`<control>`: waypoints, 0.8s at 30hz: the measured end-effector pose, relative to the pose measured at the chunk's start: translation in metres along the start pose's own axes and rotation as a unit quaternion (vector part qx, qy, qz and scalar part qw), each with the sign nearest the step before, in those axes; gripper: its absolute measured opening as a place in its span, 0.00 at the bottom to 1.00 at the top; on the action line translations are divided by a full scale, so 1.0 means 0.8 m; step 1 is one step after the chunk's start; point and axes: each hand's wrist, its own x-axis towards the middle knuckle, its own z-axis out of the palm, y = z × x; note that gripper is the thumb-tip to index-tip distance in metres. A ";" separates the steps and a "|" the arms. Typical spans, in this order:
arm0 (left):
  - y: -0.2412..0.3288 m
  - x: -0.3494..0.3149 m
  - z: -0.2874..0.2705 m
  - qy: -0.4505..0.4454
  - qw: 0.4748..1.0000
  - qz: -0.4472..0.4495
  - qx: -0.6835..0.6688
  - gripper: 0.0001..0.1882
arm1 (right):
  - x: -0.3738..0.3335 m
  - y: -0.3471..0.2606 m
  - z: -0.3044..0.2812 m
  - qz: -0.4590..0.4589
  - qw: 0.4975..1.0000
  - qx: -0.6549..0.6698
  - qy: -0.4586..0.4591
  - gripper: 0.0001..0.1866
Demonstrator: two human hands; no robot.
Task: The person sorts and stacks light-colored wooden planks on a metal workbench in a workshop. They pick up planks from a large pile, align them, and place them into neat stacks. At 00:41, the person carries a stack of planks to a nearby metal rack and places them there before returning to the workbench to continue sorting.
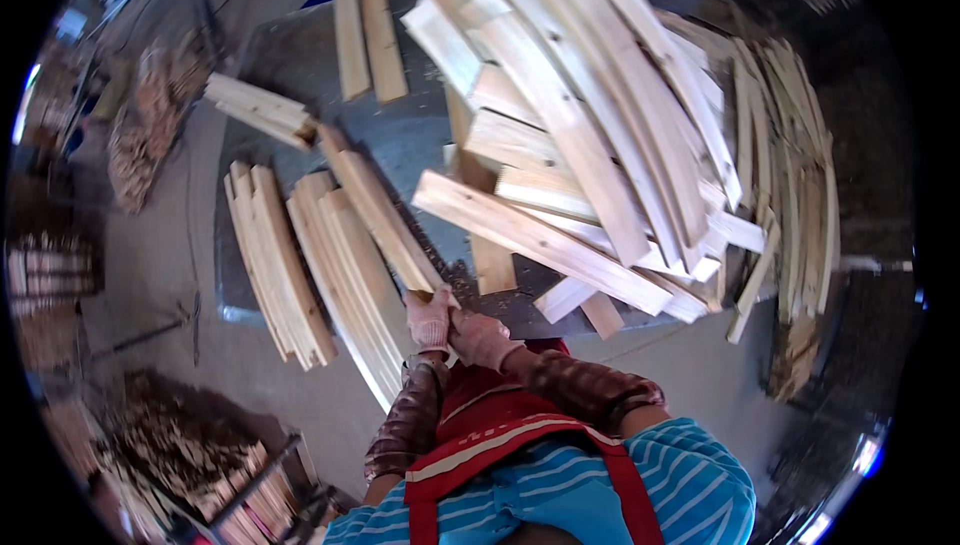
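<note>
Both my hands wear pale gloves and meet at the table's near edge. My left hand [428, 321] is closed on the near end of a long wooden board [378, 207], which points away to the far left. Beside it, my right hand [482, 339] is closed at the same end, its fingertips partly hidden. Just left of the board lies a row of boards [345, 260] side by side, with another stack of boards [270, 260] further left. On the right, a large heap of pale planks [570, 95] covers much of the table.
The dark table [285, 50] also bears two short boards [368, 35] at the back and a small bundle [258, 110] at the far left. Thin wood strips [800, 185] are piled right of the table. A rack of wood pieces [215, 445] stands at lower left.
</note>
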 end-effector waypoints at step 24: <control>0.138 -0.009 0.150 -0.196 0.866 0.047 -0.458 0.32 | -0.107 0.252 -0.254 -0.135 0.738 -0.348 0.563 0.41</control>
